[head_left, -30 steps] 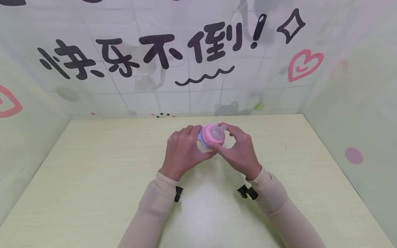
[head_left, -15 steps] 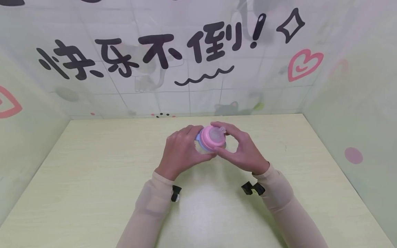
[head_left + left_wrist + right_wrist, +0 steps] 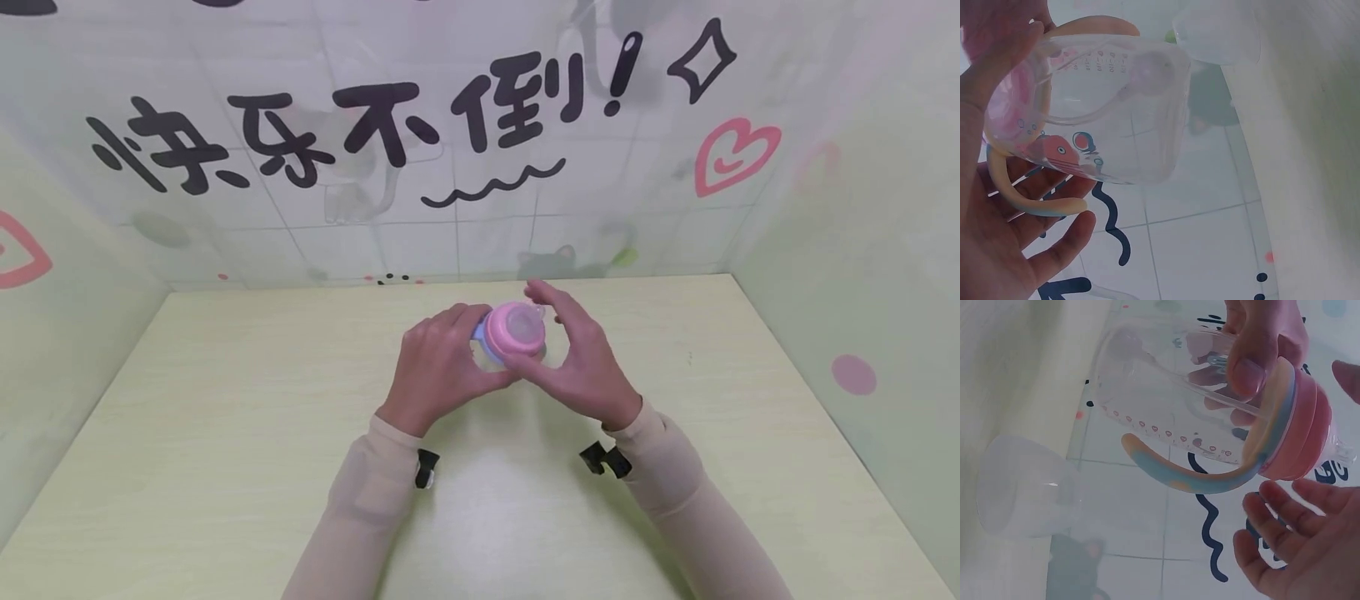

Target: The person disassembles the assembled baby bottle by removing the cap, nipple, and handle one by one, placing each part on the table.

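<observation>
A clear baby bottle [image 3: 1116, 112] with a straw inside hangs above the table, its pink screw collar [image 3: 517, 329] facing up toward me. My left hand [image 3: 442, 362] grips the bottle just below the collar, with the thumb pressing the clear wall in the right wrist view. A blue and yellow handle ring [image 3: 1191, 481] fits around the neck. Around the collar is my right hand [image 3: 585, 362], fingers spread; the right wrist view shows them apart from the pink ring. The soft teat [image 3: 1344, 450] sticks out of the collar top.
A translucent cup-shaped cap [image 3: 1025, 487] stands on the table [image 3: 225, 433], hidden by hands and bottle from the head view. Printed plastic walls bound the table at the back [image 3: 420, 250] and both sides.
My right hand shifted right with the collar between its fingers, then loosened; its fingers have now lifted off the collar. The teat leans less toward me. My left hand stays nearly still.
</observation>
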Demonstrator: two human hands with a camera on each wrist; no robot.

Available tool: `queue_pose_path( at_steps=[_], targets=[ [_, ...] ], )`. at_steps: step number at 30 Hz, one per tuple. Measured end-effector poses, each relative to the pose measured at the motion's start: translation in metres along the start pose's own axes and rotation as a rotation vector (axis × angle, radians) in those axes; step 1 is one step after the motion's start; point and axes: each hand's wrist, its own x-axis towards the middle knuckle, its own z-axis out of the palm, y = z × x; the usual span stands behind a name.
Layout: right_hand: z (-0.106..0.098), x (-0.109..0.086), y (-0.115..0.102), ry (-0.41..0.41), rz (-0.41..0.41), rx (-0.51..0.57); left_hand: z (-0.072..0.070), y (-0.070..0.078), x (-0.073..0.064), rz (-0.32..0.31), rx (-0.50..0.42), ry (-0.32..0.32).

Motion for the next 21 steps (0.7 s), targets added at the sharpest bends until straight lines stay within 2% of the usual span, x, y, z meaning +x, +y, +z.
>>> queue_pose_path(
  at_steps=[4, 9, 15, 21],
  targets=[
    [0.004, -0.001, -0.001, 0.099, 0.037, -0.1, 0.002, 0.0, 0.0, -0.008, 0.027, 0.009],
    [0.01, -0.003, -0.003, 0.17, 0.086, -0.168, 0.003, 0.0, 0.001, 0.0, 0.088, 0.026],
    [0.014, -0.004, -0.005, 0.188, 0.174, -0.227, 0.006, -0.001, 0.0, 0.032, 0.188, 0.029],
    [0.015, -0.004, -0.006, 0.192, 0.198, -0.235, 0.008, -0.001, -0.001, 0.044, 0.204, 0.035]
  ],
)
